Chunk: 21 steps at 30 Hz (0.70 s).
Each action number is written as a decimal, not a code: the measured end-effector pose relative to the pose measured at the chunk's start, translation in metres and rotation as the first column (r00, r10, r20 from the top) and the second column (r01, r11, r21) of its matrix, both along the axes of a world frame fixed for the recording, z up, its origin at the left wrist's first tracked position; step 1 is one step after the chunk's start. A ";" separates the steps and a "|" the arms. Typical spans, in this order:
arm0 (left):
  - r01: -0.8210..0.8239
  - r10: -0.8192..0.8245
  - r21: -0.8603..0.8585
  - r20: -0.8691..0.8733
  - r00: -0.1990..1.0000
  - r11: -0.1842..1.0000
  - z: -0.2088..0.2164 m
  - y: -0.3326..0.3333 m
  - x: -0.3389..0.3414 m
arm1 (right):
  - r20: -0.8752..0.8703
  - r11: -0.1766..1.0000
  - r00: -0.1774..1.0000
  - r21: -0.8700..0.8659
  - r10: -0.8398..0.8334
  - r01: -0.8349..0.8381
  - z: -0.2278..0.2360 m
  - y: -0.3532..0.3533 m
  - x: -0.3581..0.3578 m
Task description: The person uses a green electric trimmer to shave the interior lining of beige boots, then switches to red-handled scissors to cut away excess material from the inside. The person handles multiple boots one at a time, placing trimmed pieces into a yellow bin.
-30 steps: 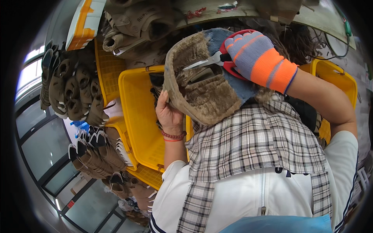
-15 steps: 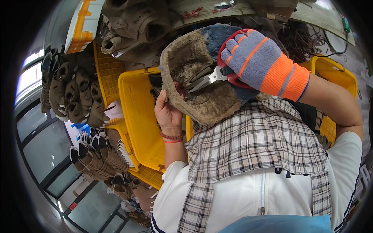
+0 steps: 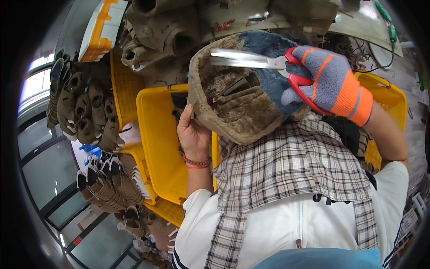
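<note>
Workpiece: fuzzy-lined piece [image 3: 251,112], held up in front of the torso at the top end of the checked apron [image 3: 291,170], just right of the yellow basket [image 3: 163,148]. Hollow side faces the camera, roughly bowl-shaped with rounded corners. Whether the apron carries any of its weight, can't tell.

Looks: matted brown pile over most of the inside, darker down in the hollow, lighter and woollier along the lower left rim. Upper right area is blue plush [image 3: 268,85] — clean color break against the brown. Dark flat-sided slot near the middle, its depth unclear. Rim is thick, a bit ragged on the left.

Left hand [image 3: 195,136]: bare, gripping the piece by its left rim, thumb up against the edge, the other fingers mostly hidden. Beaded bracelet [image 3: 197,161] and thin red cord on that wrist.

Right hand [image 3: 329,80]: grey and orange glove, closed around the red handles of the scissors [image 3: 260,60]. Blades point left across the upper part of the piece, close together — contact with the pile, can't tell.

Around: brown shoe uppers [image 3: 92,107] stacked at left, more brown pieces [image 3: 161,33] by the bench [image 3: 358,27] up top.
</note>
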<state>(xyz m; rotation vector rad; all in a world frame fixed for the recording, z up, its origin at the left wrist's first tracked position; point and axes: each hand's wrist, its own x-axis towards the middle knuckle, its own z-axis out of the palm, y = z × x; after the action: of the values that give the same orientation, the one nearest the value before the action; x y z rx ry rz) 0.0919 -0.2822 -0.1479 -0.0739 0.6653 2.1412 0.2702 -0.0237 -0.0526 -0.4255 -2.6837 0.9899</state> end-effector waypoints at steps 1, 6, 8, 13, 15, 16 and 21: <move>0.017 -0.017 -0.014 -0.021 1.000 1.000 0.005 0.010 0.000 | 0.074 0.956 0.995 -0.281 -0.069 0.087 0.008 -0.006 0.003; 0.134 -0.204 -0.206 -0.366 0.908 0.969 0.047 0.072 0.026 | -0.073 0.772 0.997 -0.635 -0.035 -0.019 -0.006 -0.027 -0.010; 0.133 -0.260 -0.276 -0.495 0.829 0.952 0.063 0.087 0.047 | -0.264 0.869 0.952 -0.495 -0.157 0.006 -0.012 -0.032 -0.009; -0.355 -0.329 -0.466 -0.864 0.381 0.810 0.020 0.055 0.013 | -0.389 0.912 0.852 -0.349 -0.350 0.215 -0.037 0.000 0.016; -0.260 -0.373 -0.720 -0.591 0.715 0.643 -0.027 0.018 -0.001 | -0.123 0.901 0.912 -0.253 -0.392 0.353 -0.049 0.009 0.027; 0.012 -0.400 -0.709 -0.383 0.832 0.705 -0.044 0.009 -0.003 | -0.163 0.926 0.921 -0.197 -0.354 0.322 -0.064 0.007 0.026; 0.286 -0.333 -0.341 -0.084 0.939 0.895 -0.037 0.042 0.040 | -0.126 0.953 0.991 -0.304 -0.041 0.001 -0.100 0.011 -0.003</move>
<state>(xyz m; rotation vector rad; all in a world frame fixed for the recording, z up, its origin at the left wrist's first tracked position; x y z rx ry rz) 0.1321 -0.2398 -0.1853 0.0072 1.0383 1.7242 0.2669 -0.0123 -0.1521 -0.4288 -2.4108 1.3808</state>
